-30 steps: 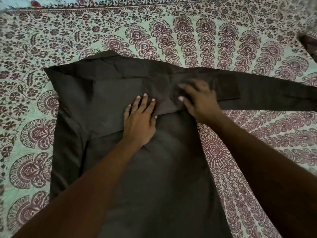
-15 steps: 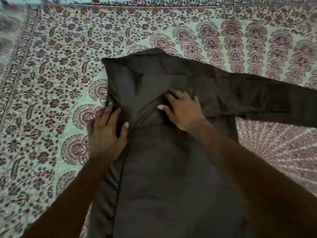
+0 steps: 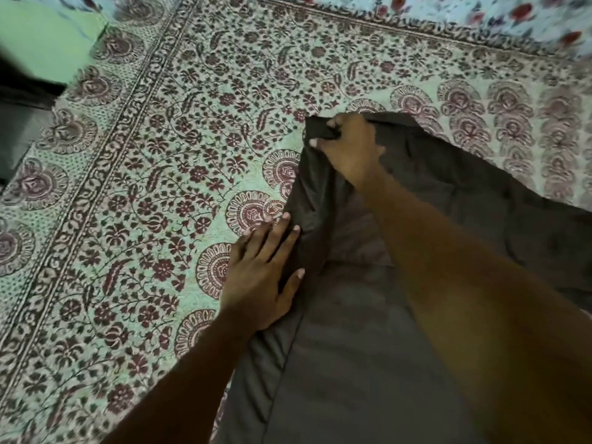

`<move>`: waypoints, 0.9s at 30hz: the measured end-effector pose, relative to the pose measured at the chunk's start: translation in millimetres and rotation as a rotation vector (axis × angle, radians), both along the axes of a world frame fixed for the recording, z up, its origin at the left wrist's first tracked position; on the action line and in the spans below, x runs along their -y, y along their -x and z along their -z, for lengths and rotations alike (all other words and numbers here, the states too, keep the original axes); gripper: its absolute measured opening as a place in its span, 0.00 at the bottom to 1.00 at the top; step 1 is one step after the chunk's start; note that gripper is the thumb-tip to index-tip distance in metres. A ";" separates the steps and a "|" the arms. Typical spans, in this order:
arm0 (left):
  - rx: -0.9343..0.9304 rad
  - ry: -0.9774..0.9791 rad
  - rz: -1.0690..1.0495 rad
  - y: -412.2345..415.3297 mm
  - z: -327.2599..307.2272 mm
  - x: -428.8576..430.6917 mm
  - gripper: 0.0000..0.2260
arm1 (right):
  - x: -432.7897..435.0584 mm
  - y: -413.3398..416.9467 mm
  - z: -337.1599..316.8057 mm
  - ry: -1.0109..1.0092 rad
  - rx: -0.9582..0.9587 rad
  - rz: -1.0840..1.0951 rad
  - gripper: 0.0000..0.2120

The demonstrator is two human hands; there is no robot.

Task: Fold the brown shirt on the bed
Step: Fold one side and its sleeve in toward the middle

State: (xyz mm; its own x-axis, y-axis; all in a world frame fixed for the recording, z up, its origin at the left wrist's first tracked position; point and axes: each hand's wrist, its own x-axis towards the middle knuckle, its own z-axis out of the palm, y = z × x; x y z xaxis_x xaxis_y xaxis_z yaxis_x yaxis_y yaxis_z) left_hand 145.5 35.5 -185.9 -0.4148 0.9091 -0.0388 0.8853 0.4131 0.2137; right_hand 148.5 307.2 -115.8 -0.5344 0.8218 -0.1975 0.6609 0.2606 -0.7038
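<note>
The dark brown shirt (image 3: 346,363) lies flat on the patterned bedspread (image 3: 144,219), filling the lower right of the head view, with one sleeve running off to the right. My right hand (image 3: 347,149) grips the shirt's upper left corner, by the shoulder, fingers curled round bunched cloth. My left hand (image 3: 262,274) lies flat with straight fingers, pressing on the shirt's left edge where the side is folded in. My right forearm hides the middle of the shirt.
The bedspread's border runs along the left and top. A floral sheet (image 3: 480,11) shows beyond the top edge. The bed's left edge meets a green wall (image 3: 41,43) and a dark object (image 3: 16,123) at the far left.
My right hand moved from the chest up to the shoulder corner and closed on the cloth. My left hand stays at the left edge. The camera swung left.
</note>
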 end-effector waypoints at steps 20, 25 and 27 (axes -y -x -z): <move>0.010 -0.019 -0.047 -0.1 2.4 0.0 0.37 | -19.5 35.1 15.6 -0.150 0.030 -0.090 0.20; 0.009 -0.047 -0.041 0.4 7.2 -0.6 0.37 | -33.4 46.0 22.0 -0.188 0.089 -0.063 0.17; 0.012 -0.051 -0.040 2.0 8.3 -0.8 0.37 | -25.6 40.3 24.4 -0.330 0.134 -0.106 0.16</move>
State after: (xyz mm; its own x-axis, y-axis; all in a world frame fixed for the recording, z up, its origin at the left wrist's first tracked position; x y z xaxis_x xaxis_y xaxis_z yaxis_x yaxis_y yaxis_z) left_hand 143.5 36.3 -194.2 -0.4502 0.8929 0.0019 0.8658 0.4360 0.2455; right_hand 108.2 332.8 -140.2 -0.6073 0.7944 -0.0051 0.6986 0.5310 -0.4797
